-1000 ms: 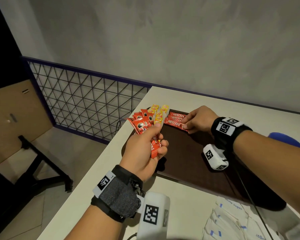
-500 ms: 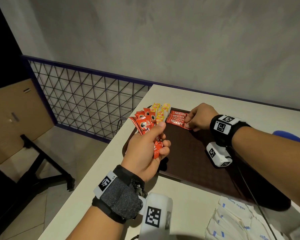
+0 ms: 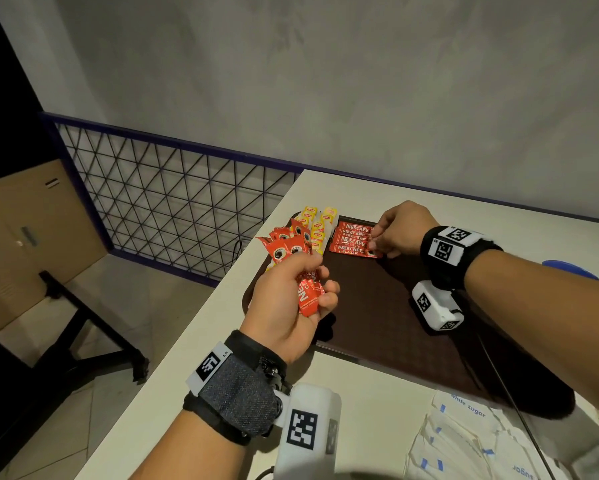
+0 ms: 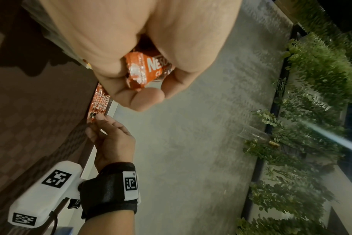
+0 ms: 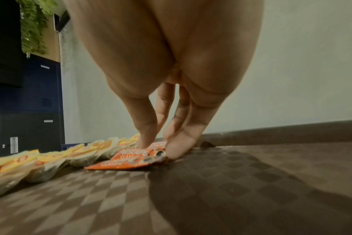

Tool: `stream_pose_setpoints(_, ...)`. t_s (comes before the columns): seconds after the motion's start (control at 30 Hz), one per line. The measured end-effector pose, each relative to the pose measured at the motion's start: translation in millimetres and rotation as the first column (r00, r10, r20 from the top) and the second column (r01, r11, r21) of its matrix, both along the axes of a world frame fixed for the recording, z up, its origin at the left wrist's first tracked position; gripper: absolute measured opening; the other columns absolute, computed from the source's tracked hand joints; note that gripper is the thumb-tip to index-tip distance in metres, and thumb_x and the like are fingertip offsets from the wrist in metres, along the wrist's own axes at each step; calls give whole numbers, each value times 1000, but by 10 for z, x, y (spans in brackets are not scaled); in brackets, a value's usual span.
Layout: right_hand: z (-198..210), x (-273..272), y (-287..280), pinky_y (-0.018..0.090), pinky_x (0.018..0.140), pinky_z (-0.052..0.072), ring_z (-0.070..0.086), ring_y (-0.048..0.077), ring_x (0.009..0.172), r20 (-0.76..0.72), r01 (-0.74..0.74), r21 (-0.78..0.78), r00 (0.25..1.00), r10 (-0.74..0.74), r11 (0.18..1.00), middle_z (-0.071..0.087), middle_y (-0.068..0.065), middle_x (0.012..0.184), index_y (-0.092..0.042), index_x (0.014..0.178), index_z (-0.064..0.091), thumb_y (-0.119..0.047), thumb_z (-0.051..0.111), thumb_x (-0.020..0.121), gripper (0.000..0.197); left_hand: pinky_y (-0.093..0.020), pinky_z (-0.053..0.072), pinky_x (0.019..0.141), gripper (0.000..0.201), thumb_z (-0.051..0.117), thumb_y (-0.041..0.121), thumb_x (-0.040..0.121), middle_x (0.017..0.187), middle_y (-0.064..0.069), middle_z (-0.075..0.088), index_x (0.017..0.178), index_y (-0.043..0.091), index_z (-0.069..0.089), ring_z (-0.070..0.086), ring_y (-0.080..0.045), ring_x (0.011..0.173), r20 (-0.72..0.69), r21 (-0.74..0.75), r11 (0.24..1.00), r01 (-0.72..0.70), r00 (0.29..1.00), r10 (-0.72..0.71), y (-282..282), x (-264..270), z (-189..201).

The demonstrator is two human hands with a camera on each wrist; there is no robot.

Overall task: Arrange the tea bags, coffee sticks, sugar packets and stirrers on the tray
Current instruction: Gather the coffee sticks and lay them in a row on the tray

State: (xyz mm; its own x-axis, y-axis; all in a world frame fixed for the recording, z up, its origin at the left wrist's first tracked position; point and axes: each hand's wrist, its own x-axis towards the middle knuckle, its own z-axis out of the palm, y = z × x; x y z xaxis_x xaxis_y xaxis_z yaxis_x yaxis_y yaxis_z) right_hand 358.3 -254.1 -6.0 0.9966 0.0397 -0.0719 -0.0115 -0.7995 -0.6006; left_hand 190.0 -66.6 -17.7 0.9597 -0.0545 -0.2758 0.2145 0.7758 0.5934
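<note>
Coffee sticks on tray: a row of flat red foil coffee sticks (image 3: 355,240) lay side by side at the far edge of the dark brown checkered plastic tray (image 3: 388,306), just right of the tea bags.
Held sticks: a fanned bunch of red coffee sticks (image 3: 292,261) stood up from the left hand, above the tray's left part.
Left hand (image 3: 287,306): raised, fingers curled, its grip pinching the bunch at the lower ends.
Right hand (image 3: 400,228): reached to the far edge, palm down, fingertips (image 5: 177,149) spread slightly and pressed on the nearest laid stick's end.
Tea bags: yellow paper tea bags (image 3: 317,225) lay in two rows at the tray's far left corner.
Sugar packets: white paper sugar packets (image 3: 471,441) were heaped on the pale counter (image 3: 194,386), near the tray's close edge.
Surroundings: a blue-framed wire mesh railing (image 3: 173,202) stood left of the counter.
</note>
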Motion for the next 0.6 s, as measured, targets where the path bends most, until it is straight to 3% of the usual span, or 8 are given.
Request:
stream_pose_setpoints(0.23,398,-403,-26,28,60,61,71,20,70,177,-25,140,984,0,990,76,4,87,-13,90,75,-20,75,93,8,-20,41,38,22,50,4,98,87,-16,61,117,-4,57,61,-23,61,-3,69,998,-9,1000,9,-12,-44,18)
stream_pose_setpoints(0.33,588,-738,-76,33,68,63,71,19,72,203,-89,236,978,40,968,76,0,85,-15,91,76,-17,72,94,5,-19,40,36,15,52,2,98,82,-15,64,111,-2,58,67,-24,61,25,163,986,18,999,-22,-21,-89,46)
stream_pose_setpoints(0.43,681,-1133,-102,35,68,63,71,23,72,186,-165,351,977,105,922,77,7,88,-14,94,76,-15,74,94,2,-18,39,36,11,56,0,97,80,-13,68,108,2,60,70,-24,62,67,242,967,74,993,-93,-57,-141,68)
stream_pose_setpoints(0.53,661,-1466,-93,34,67,62,67,25,71,109,-184,492,983,150,851,74,20,95,-13,104,74,-19,77,92,14,-18,38,37,15,60,0,96,85,-12,70,111,4,63,68,-23,60,120,323,940,112,980,-157,-119,-162,59)
stream_pose_setpoints(0.6,614,-1604,-97,33,64,61,69,26,69,103,-202,526,979,174,826,74,17,93,-15,109,73,-18,78,90,20,-17,37,38,17,62,0,96,89,-13,70,113,4,65,66,-22,60,155,362,926,110,972,-176,-150,-172,54)
